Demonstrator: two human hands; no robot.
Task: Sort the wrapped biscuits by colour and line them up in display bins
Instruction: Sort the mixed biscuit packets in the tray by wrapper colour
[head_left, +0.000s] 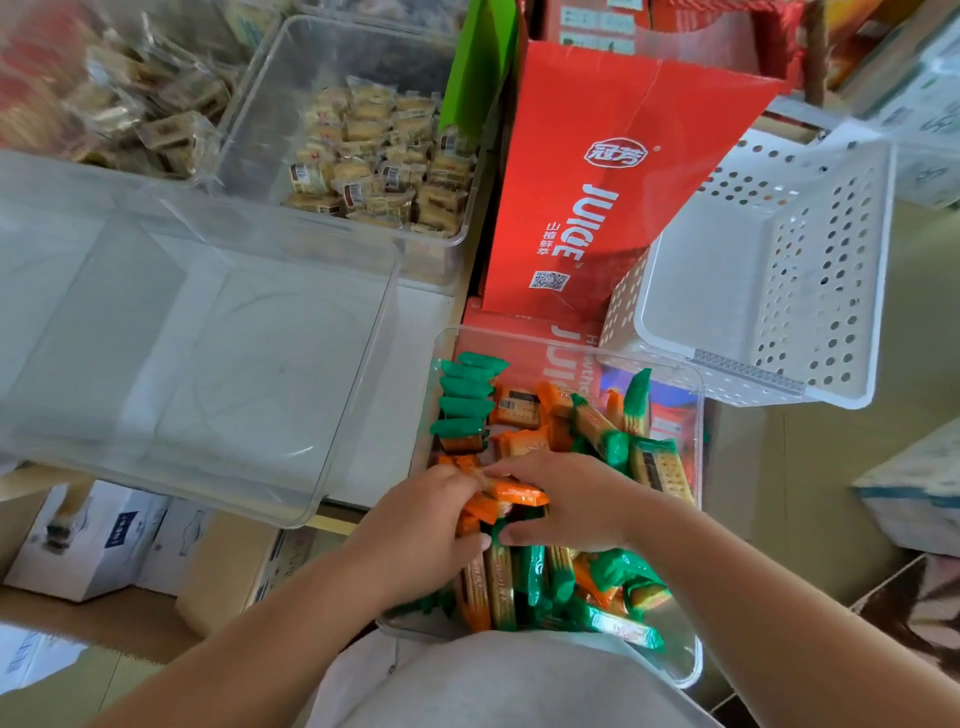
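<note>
Orange-wrapped oblong biscuit packets, long axes lying left to right, are gripped by the left hand and right hand inside a clear plastic bin; green-wrapped packets are crowded beneath, and a white perforated basket is set beside.

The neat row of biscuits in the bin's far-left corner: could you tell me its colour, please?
Green; the biscuit row shows best in the head view.

Pale grey garment over the torso, bare forearms, bare left hand, bare right hand
</note>
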